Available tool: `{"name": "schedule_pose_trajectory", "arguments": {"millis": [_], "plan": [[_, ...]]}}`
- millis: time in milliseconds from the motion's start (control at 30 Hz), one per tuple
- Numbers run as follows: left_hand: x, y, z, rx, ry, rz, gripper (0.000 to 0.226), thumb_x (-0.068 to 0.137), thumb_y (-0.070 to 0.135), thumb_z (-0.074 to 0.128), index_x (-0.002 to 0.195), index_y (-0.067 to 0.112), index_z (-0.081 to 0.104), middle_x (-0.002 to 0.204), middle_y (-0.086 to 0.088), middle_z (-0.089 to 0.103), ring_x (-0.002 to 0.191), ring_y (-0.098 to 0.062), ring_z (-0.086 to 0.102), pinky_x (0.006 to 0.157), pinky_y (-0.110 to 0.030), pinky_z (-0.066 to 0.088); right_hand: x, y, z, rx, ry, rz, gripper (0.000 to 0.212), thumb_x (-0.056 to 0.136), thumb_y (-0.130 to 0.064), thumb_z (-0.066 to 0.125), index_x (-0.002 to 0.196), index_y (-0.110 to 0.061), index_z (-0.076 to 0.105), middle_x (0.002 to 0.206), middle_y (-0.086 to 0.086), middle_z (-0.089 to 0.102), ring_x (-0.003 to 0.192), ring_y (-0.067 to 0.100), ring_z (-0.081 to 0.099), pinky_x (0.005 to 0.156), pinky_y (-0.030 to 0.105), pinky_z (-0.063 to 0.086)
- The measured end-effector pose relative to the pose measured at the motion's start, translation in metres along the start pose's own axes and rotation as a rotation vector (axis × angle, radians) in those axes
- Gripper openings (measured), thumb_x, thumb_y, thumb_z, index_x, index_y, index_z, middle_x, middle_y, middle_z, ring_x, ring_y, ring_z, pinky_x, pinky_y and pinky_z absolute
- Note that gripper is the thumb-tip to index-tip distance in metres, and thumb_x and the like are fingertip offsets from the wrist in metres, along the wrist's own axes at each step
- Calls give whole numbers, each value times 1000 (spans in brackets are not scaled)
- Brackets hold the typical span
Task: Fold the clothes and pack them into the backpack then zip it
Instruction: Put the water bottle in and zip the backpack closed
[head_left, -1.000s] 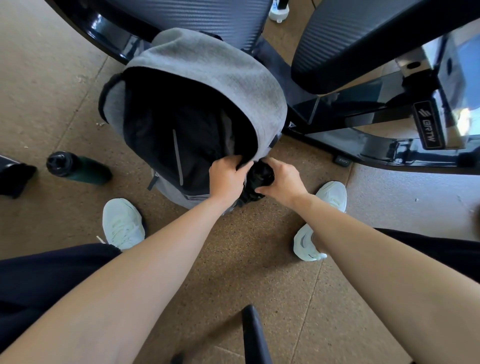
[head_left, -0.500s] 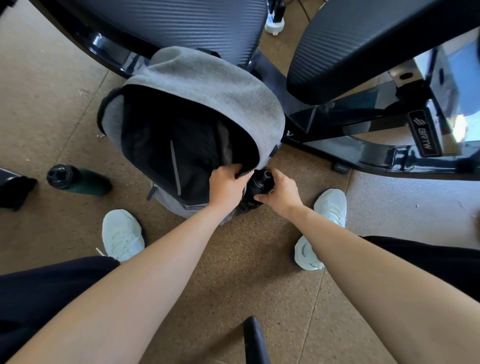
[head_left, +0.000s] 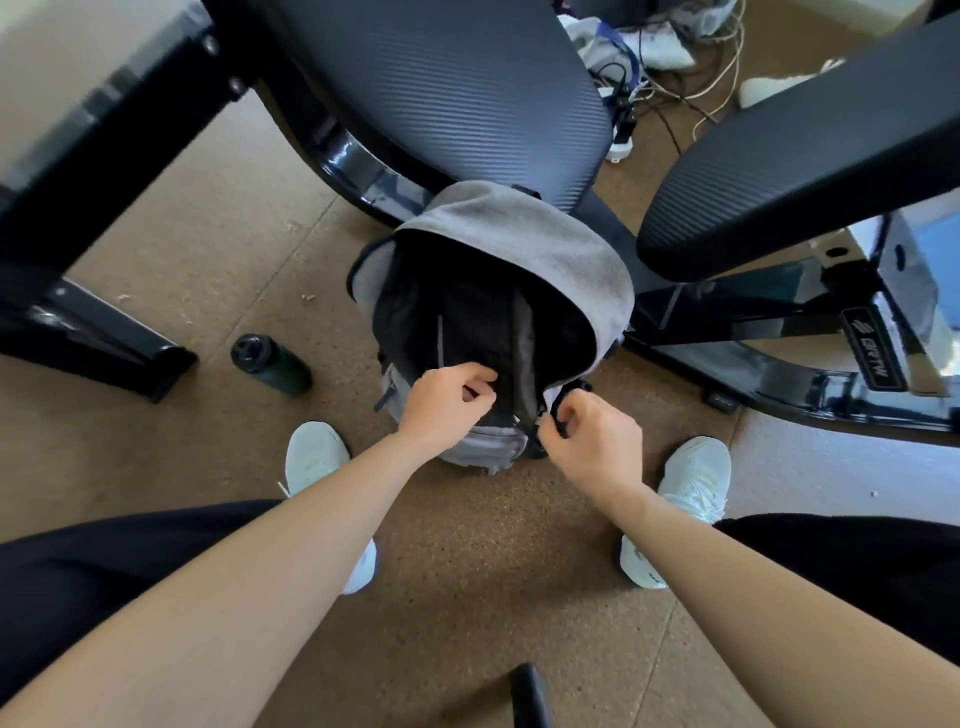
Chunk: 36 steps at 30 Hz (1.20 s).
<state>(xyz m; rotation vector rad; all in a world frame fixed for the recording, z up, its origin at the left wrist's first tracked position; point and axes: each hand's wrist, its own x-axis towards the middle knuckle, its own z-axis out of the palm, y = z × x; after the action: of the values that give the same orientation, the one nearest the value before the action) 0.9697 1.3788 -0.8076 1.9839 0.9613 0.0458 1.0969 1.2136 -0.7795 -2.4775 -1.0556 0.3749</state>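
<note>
1. Nearest, my two bare forearms reach forward over the speckled cork-like floor, with my pale trainers set either side of the work.
2. Now changed: my left hand, which a moment ago gripped the right end of the opening, has shifted left, and its curled fingers pinch the dark front edge of the backpack.
3. Also changed: my right hand, which had cupped a black bundle at the bag's right corner, now has finger and thumb closed on a small dark piece there; whether that is a zip pull or a strap end, I cannot tell.
4. Judgement: the bundle no longer shows, so packing looks finished and the zip step appears to be starting; the mouth is still wide open.
5. Backpack: it stands on the floor between my feet, leaning against a chair. Its shell is soft grey felt-like cloth, domed at the top; the lining is black, and dark clothes inside cannot be made out separately.
6. Left of the bag, well apart, lies a dark green bottle, smooth and cylindrical with a black cap.
7. Farthest: ribbed black chair seats, glossy black frames, tangled white cables.
</note>
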Motion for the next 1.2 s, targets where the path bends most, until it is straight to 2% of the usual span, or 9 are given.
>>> {"name": "schedule_pose_trajectory", "arguments": {"millis": [133,200,367,500,667,767,900,1033,1200], "plan": [[-21,-27,-59,69,281,-21,9,92,27,67,93,26,76,75,11,68,74,-11,63,70,-28,51,15,-62,12,18,-84,-341,17,89,-35,64,93,-19,62,84,-6,60,74,14,58,63,37,54],[-21,-46,-90,102,361,-85,8,89,27,67,84,27,73,72,9,67,74,-17,64,70,-33,53,29,-91,22,-40,-142,-508,27,87,-32,69,110,-17,65,102,-1,62,91,20,60,72,37,56],[-1,-115,-154,391,314,-298,35,94,35,65,127,27,63,121,1,63,115,-22,59,82,-34,47,62,-142,54,-357,-249,-775,64,87,-35,70,146,-23,47,158,10,39,139,39,39,106,53,43],[22,-172,-172,507,252,-453,64,91,37,71,148,26,45,153,-7,40,138,-34,38,105,-47,44,78,-149,78,-516,-370,-745,71,96,-40,59,158,-30,27,171,6,7,152,43,10,119,60,19],[43,-218,-166,520,29,-527,87,89,36,77,159,38,25,171,-3,2,150,-42,20,112,-54,38,85,-133,94,-604,-424,-696,66,95,-46,58,154,-29,33,171,3,-6,151,44,7,114,63,23],[47,-230,-160,488,21,-499,85,84,28,82,154,34,35,164,-7,17,135,-45,42,104,-51,46,86,-125,97,-593,-416,-685,67,90,-46,65,150,-27,41,171,3,-3,149,44,13,110,63,29],[38,-225,-151,553,99,-389,57,84,10,76,130,21,46,130,-16,41,103,-43,54,78,-49,50,88,-126,91,-557,-462,-649,66,92,-45,62,151,-28,38,170,1,-10,150,42,7,112,60,27],[23,-196,-161,606,-20,-323,57,88,35,73,137,29,44,121,-11,49,107,-40,58,81,-45,52,89,-128,81,-431,-571,-591,68,93,-46,64,153,-31,36,169,-7,-14,152,36,1,116,55,26],[-4,-114,-196,255,70,-225,52,76,46,77,123,38,58,119,5,62,106,-21,57,83,-32,42,89,-143,59,-233,-683,-474,80,89,-52,70,157,-30,34,170,-12,-4,155,26,4,120,57,25]]}}
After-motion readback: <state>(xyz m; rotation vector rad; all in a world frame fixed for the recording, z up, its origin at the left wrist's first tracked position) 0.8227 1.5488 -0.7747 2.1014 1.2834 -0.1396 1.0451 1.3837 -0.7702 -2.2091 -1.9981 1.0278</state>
